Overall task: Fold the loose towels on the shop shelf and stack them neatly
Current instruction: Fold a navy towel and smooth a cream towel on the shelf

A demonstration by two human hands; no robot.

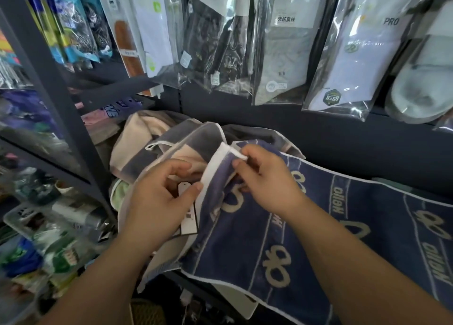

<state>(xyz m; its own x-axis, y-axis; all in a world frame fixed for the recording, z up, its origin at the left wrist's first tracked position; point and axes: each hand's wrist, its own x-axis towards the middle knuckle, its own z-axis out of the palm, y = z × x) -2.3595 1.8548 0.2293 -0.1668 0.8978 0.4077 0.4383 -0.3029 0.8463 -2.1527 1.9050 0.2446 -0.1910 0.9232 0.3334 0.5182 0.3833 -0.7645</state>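
Bagged socks (282, 55) hang on back wall, grey slippers (421, 79) far right, clear bin (13, 220) of goods lower left.

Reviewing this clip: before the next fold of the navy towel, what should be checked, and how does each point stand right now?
1. Right hand grip on the navy towel: ok, it pinches the white-trimmed corner.
2. Left hand grip on the same towel's edge: ok, thumb over the white trim.
3. Navy towel lying flat: not ok, it is bunched near the hands and smoother to the right.
4. White tag tucked away: not ok, it hangs out by the left hand.
5. Grey and beige towel folded: not ok, it lies crumpled behind.
6. Neat stack ready to receive it: cannot tell, none shows.
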